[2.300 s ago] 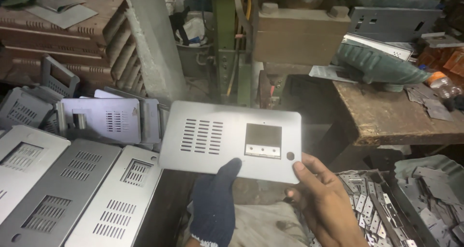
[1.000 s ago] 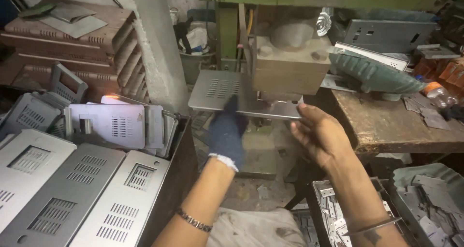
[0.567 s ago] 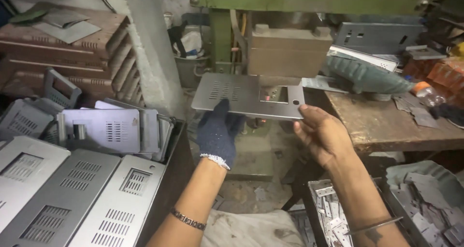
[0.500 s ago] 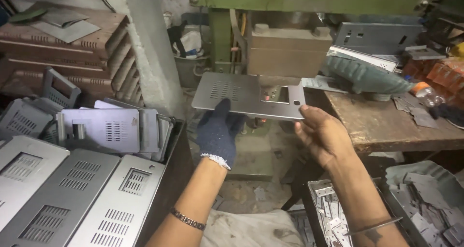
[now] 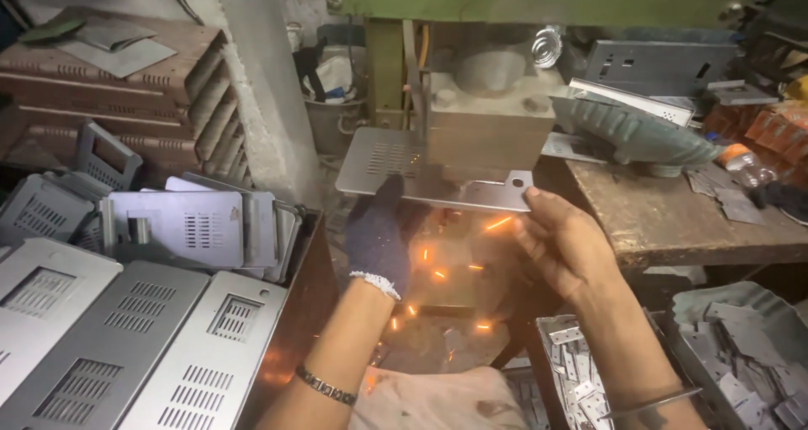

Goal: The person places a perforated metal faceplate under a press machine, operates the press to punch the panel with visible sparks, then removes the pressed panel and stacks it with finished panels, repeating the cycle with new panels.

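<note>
You have a flat grey sheet-metal panel [image 5: 396, 162] held out level in front of you, its far edge tucked under the block of the press. It is a thin rectangle with a grid of short ventilation slots punched toward its left end and a small round hole near the right front corner. The right part of its top is hidden by the block. Orange sparks drop from beneath it.

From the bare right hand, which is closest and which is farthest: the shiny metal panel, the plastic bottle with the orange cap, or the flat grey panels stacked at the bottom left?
Measured from the right hand:
1. Metal panel, touching its fingertips, just above-left.
2. Plastic bottle, lying on the wooden bench to the right.
3. Flat grey panels, stacked far left, beyond the gloved left hand.
</note>
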